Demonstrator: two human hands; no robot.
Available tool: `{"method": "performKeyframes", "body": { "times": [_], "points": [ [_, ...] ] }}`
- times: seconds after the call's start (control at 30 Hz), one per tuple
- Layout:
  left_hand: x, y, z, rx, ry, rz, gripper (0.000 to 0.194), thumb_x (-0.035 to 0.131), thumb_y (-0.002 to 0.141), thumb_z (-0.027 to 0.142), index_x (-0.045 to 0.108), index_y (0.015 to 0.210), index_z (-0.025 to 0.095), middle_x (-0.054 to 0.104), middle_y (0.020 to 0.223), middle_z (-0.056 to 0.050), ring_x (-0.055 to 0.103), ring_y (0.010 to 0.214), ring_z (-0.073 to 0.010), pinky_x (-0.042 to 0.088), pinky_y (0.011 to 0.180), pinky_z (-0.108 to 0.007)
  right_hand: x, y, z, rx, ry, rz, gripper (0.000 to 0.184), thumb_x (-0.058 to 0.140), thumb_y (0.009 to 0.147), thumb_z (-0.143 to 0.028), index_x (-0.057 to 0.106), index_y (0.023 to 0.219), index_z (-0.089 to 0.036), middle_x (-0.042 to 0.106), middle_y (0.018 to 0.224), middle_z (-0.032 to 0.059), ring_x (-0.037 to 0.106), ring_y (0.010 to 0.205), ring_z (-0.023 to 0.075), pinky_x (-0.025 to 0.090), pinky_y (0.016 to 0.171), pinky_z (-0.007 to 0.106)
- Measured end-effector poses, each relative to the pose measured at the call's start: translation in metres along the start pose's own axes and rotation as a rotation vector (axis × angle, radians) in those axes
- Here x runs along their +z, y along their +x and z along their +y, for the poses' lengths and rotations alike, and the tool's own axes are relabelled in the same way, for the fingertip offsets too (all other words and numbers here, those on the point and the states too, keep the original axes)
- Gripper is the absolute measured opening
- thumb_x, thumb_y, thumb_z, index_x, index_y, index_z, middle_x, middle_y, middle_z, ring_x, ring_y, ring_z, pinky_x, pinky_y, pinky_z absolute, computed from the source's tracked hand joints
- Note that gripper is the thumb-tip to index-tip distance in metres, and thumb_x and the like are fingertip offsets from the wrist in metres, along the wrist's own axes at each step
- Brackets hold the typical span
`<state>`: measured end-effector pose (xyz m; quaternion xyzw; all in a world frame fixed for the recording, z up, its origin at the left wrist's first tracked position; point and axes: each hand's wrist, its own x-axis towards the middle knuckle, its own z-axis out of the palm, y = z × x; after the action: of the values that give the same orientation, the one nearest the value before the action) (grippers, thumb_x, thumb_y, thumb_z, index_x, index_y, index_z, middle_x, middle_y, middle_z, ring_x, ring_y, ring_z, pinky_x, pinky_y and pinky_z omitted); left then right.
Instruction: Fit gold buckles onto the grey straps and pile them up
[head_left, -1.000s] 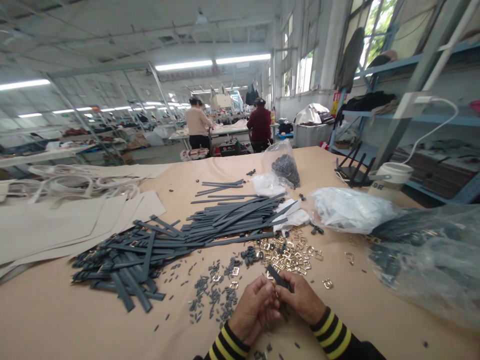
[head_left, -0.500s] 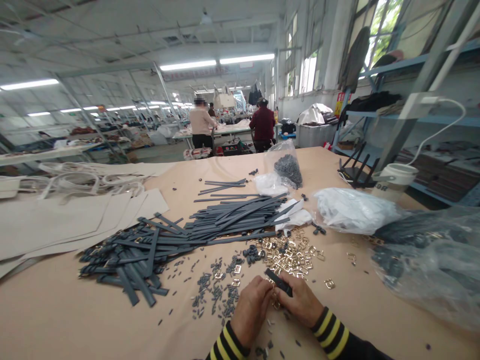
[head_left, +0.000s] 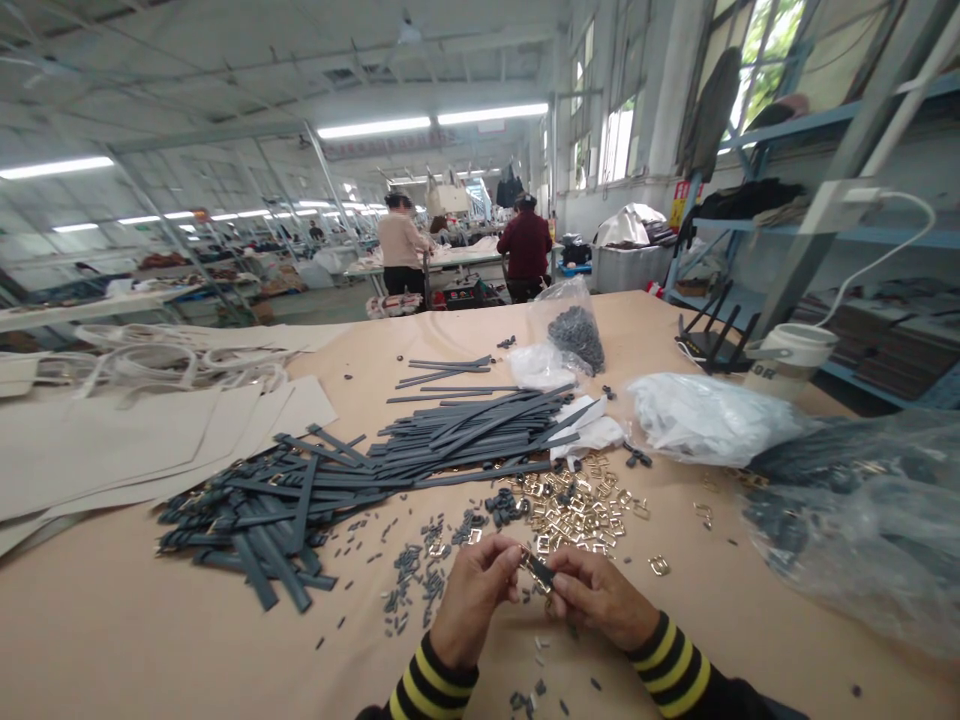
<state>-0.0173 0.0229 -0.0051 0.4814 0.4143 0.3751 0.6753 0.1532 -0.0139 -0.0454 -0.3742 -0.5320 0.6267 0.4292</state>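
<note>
Both my hands work close together low in the middle of the view, over a tan table [head_left: 112,630]. My left hand [head_left: 474,590] pinches the near end of a short dark grey strap [head_left: 539,569] that carries a small gold buckle. My right hand [head_left: 596,595] grips the same strap from the other side. Just beyond my hands lies a scatter of gold buckles [head_left: 577,503]. Small grey loops [head_left: 420,580] are strewn to the left. A big heap of dark grey straps [head_left: 337,480] stretches across the table's middle.
Clear plastic bags [head_left: 847,520] and a white bag [head_left: 705,415] lie to the right, another bag of dark parts [head_left: 574,335] farther back. Beige cut sheets [head_left: 112,450] cover the left. A white bucket [head_left: 787,355] and blue shelving [head_left: 825,220] stand at right. Two people [head_left: 525,250] work at a far table.
My hands have lifted slightly and drawn apart a little. The strap between them now points toward my left hand instead of sticking up and back.
</note>
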Motion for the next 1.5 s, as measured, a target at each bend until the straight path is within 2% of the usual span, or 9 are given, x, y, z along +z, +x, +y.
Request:
{"method": "performKeyframes", "body": {
  "times": [0.2,0.33,0.5,0.67,0.77,1.03,1.13,1.3,1.5],
  "points": [
    [0.005,-0.006,-0.011,-0.279,-0.405,-0.187,0.021,0.069,0.066,0.025,0.054,0.069,0.011,0.052,0.054,0.001,0.046,0.045,-0.0027,0.039,0.045,-0.012,0.000,-0.002,-0.005,-0.031,-0.018,-0.048,0.024,0.052,0.080,-0.038,0.054,0.080,-0.014,0.054,0.056,-0.0038,0.038,0.041,0.0039,0.028,0.040,0.016],
    [0.015,-0.005,-0.031,-0.260,-0.456,-0.196,0.022,0.067,0.068,0.024,0.052,0.073,0.010,0.059,0.058,-0.004,0.049,0.046,-0.0038,0.039,0.046,-0.012,0.004,0.000,-0.001,-0.047,-0.027,0.002,0.021,0.052,0.081,-0.036,0.048,0.078,-0.016,0.058,0.059,-0.0022,0.050,0.049,0.0074,0.035,0.046,0.017],
    [0.024,-0.003,-0.046,-0.138,-0.378,-0.062,0.025,0.063,0.071,0.031,0.046,0.072,0.014,0.053,0.050,0.001,0.046,0.042,-0.0050,0.035,0.042,-0.014,0.010,0.001,0.003,-0.048,-0.108,0.081,0.015,0.049,0.082,-0.032,0.041,0.086,-0.020,0.061,0.062,-0.0021,0.058,0.055,0.0112,0.041,0.049,0.020],
    [0.018,-0.004,-0.047,-0.067,-0.212,-0.106,0.024,0.060,0.073,0.035,0.049,0.076,0.014,0.054,0.056,0.001,0.048,0.048,-0.0063,0.037,0.046,-0.016,0.010,0.001,0.007,-0.034,-0.263,0.109,0.010,0.045,0.083,-0.029,0.047,0.081,-0.019,0.057,0.060,-0.0041,0.045,0.039,0.0058,0.032,0.036,0.016],
    [0.011,-0.005,-0.048,0.003,-0.090,-0.116,0.024,0.061,0.071,0.033,0.054,0.081,0.012,0.058,0.068,-0.002,0.054,0.059,-0.0104,0.042,0.053,-0.020,0.009,0.001,0.009,-0.020,-0.296,0.121,0.011,0.045,0.083,-0.029,0.048,0.079,-0.019,0.054,0.060,-0.0048,0.043,0.038,0.0053,0.034,0.037,0.016],
    [0.008,-0.006,-0.047,-0.101,-0.207,0.021,0.028,0.060,0.071,0.038,0.055,0.074,0.011,0.056,0.062,0.000,0.053,0.056,-0.0090,0.041,0.052,-0.019,0.011,0.001,0.000,-0.010,-0.342,0.108,0.013,0.048,0.081,-0.030,0.046,0.075,-0.019,0.051,0.060,-0.0048,0.055,0.051,0.0103,0.043,0.051,0.022],
    [0.007,-0.006,-0.045,-0.104,-0.195,0.012,0.026,0.059,0.072,0.036,0.056,0.074,0.011,0.056,0.063,0.000,0.051,0.056,-0.0078,0.039,0.053,-0.018,0.011,0.001,-0.001,0.002,-0.328,0.130,0.012,0.047,0.081,-0.029,0.046,0.075,-0.019,0.051,0.061,-0.0043,0.055,0.052,0.0102,0.043,0.050,0.021],
    [0.004,-0.003,-0.046,-0.003,0.079,0.014,0.025,0.059,0.070,0.036,0.056,0.065,0.011,0.054,0.055,0.001,0.047,0.050,-0.0093,0.035,0.049,-0.020,0.013,0.002,-0.001,0.051,-0.337,0.160,0.011,0.047,0.080,-0.028,0.044,0.074,-0.019,0.053,0.060,-0.0044,0.053,0.048,0.0090,0.042,0.045,0.020],
    [0.013,-0.013,-0.042,0.219,0.435,0.153,0.013,0.055,0.072,0.027,0.058,0.069,0.015,0.056,0.060,-0.001,0.050,0.058,-0.0141,0.037,0.056,-0.023,0.020,0.002,0.004,0.079,-0.305,0.247,0.013,0.048,0.079,-0.030,0.041,0.074,-0.020,0.049,0.054,-0.0076,0.050,0.040,0.0078,0.037,0.038,0.017]
  ]
}}
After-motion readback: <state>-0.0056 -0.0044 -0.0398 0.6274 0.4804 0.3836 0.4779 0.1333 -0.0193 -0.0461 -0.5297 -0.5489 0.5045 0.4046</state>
